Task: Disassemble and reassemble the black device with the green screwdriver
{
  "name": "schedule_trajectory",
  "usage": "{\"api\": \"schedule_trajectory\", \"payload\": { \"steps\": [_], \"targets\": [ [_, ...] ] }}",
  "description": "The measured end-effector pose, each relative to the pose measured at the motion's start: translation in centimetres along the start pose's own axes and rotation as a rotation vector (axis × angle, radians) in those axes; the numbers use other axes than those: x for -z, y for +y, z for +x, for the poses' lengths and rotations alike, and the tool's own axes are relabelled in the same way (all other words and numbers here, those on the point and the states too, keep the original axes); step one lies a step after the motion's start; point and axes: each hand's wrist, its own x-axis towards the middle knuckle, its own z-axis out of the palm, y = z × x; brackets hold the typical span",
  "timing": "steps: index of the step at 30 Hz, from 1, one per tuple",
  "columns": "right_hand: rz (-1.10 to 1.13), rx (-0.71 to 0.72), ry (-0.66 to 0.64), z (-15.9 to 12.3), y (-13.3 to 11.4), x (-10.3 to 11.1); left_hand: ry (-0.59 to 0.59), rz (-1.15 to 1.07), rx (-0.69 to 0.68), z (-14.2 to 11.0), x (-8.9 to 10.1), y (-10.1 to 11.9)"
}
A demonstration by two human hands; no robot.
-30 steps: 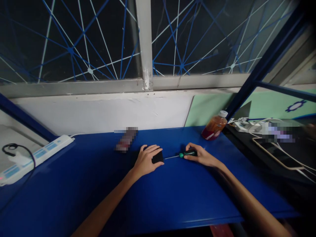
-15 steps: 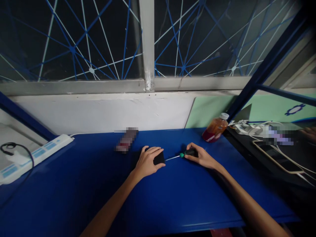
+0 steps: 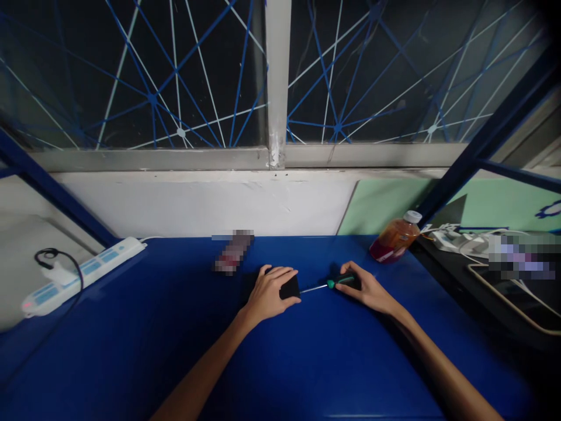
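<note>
My left hand (image 3: 268, 292) lies over a small black flat object (image 3: 290, 287) on the blue table (image 3: 307, 362), fingers curled on its top and thumb along its near edge. My right hand (image 3: 367, 287) grips the black and green handle of a screwdriver (image 3: 340, 282). Its thin metal shaft points left, with the tip at the right edge of the black object.
A bottle of orange-brown liquid (image 3: 395, 238) leans at the back right of the table. A blurred-out item (image 3: 234, 251) lies behind my left hand. A white power strip (image 3: 83, 273) with a black cable sits at the left. Cables and a tablet (image 3: 512, 292) crowd the dark surface on the right.
Both hands keep the same hold on the black object and the screwdriver. The view has shifted, so everything sits a little lower and to the right in the picture.
</note>
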Motion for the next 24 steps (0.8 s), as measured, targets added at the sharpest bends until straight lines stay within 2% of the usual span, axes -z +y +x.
{"api": "schedule_trajectory", "payload": {
  "steps": [4, 8, 15, 24],
  "targets": [
    [0.042, 0.003, 0.011, -0.62, 0.49, -0.09, -0.004, 0.008, -0.007, 0.02, -0.02, -0.05],
    [-0.008, -0.035, 0.036, -0.92, 0.62, -0.25, -0.015, 0.008, -0.008, 0.06, -0.11, -0.22],
    [-0.048, -0.01, 0.053, -0.79, 0.02, -0.26, -0.01, 0.044, -0.03, 0.1, -0.32, -0.42],
    [0.012, 0.032, 0.088, -1.13, 0.15, -0.49, 0.027, 0.066, -0.081, -0.67, -0.32, -0.14]
  ]
}}
